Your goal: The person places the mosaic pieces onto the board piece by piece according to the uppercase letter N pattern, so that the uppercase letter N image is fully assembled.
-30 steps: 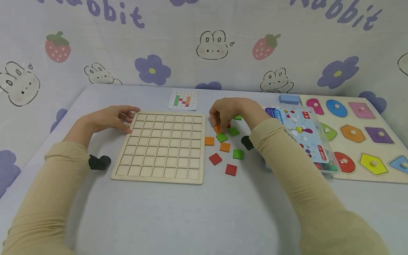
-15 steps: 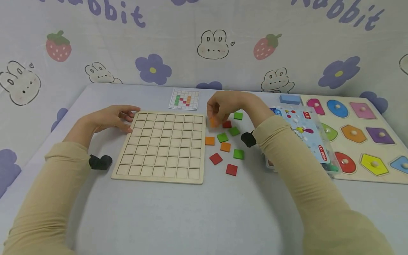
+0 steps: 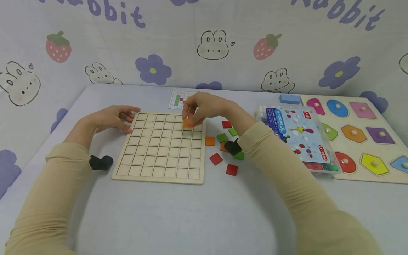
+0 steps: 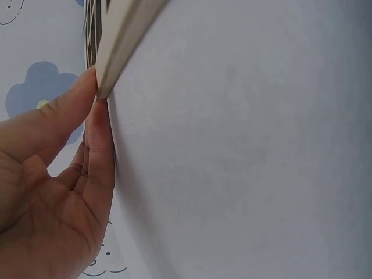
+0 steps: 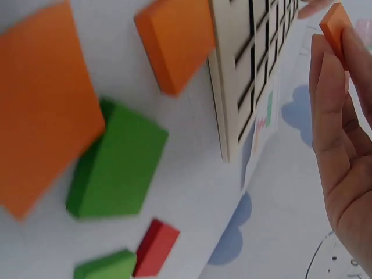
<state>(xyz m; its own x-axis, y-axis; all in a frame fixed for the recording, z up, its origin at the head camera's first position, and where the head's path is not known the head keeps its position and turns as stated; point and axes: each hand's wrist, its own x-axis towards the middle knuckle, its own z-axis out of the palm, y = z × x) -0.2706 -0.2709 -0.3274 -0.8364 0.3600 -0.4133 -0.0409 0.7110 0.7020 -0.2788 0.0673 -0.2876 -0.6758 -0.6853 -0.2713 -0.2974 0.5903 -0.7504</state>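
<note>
Between thumb and fingers of my right hand (image 3: pixel 208 106) is an orange square tile (image 3: pixel 187 124), pinched above the upper right of a wooden grid board (image 3: pixel 159 152). The right wrist view also shows this orange tile (image 5: pixel 334 29) at the fingertips. My left hand (image 3: pixel 109 118) touches the board's left edge near its far corner, thumb and fingers spread along it. In the left wrist view, the thumb and a finger of the left hand (image 4: pixel 58 186) meet the board's edge. Green tiles (image 3: pixel 222 137), red tiles (image 3: pixel 231 169) and other orange tiles (image 3: pixel 209 141) lie right of the board.
Behind the board lies a small pattern card (image 3: pixel 176 100), partly covered by the right hand. On the right are a clear plastic box (image 3: pixel 299 129) with a printed label, a knobbed shape puzzle (image 3: pixel 357 148) and a blue block (image 3: pixel 290 99). A patterned cloth (image 3: pixel 242 74) hangs behind.
My right hand has picked up the orange tile from beside the board and carried it left over the grid. The left hand stays at the board's edge.
</note>
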